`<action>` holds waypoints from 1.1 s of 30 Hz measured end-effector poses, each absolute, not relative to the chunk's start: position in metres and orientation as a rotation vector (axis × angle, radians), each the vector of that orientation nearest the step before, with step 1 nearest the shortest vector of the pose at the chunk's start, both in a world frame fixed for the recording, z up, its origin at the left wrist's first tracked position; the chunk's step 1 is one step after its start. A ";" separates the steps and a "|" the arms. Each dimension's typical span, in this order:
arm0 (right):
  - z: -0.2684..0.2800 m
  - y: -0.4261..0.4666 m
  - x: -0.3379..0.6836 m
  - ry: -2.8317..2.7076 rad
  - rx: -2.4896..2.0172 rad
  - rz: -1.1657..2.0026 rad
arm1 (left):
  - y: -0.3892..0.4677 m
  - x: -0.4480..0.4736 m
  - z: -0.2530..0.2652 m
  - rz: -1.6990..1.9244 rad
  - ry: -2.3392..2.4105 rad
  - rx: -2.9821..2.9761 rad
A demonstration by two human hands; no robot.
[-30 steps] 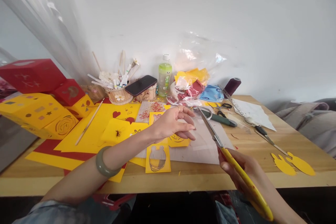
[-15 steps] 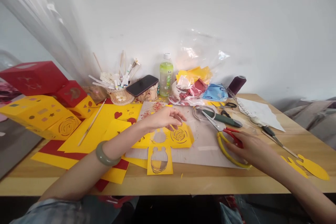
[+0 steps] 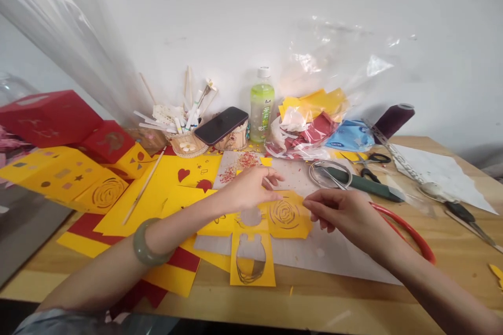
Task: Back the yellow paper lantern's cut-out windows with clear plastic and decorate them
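My left hand [image 3: 254, 186], fingers loosely bent and apart, reaches over the top of a yellow cut-out paper sheet [image 3: 275, 259]. It holds nothing visible. Below it, the sheet has a swirl cut into its right panel and a bear-head opening in its bottom panel. At the right panel's upper edge, my right hand [image 3: 338, 209] has thumb and index finger together in a pinch. I cannot tell whether paper is between them. Scissors with red handles [image 3: 418, 238] lie beneath the right hand, partly hidden by it. A green bangle [image 3: 147, 243] circles my left wrist.
Red paper boxes [image 3: 51, 118] and yellow ones stand at left beside stacked yellow sheets. Along the wall are a pen basket [image 3: 184, 146], phone [image 3: 222, 124], green-labelled bottle [image 3: 262, 107] and plastic bag of scraps [image 3: 310, 120]. A dark green tool [image 3: 365, 188], tape ring and black-handled scissors lie at right.
My right hand has let go of the red-handled scissors, which now lie on the table, and has moved left to the yellow sheet. My left hand stays over the sheet. The view has shifted.
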State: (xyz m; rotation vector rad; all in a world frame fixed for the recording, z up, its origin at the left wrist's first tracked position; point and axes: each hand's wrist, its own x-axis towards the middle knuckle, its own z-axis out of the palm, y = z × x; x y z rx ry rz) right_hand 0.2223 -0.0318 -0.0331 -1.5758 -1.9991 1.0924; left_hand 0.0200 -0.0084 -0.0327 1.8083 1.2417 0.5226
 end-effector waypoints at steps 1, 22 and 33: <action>-0.038 -0.029 0.222 -2.005 -1.594 1.091 | -0.012 0.016 -0.034 0.537 1.299 1.865; -0.071 -0.028 0.220 -2.023 -1.829 0.812 | -0.049 -0.009 -0.081 0.270 1.218 2.740; -0.089 -0.036 0.218 -1.958 -1.797 0.675 | -0.056 -0.001 -0.090 0.389 1.218 2.913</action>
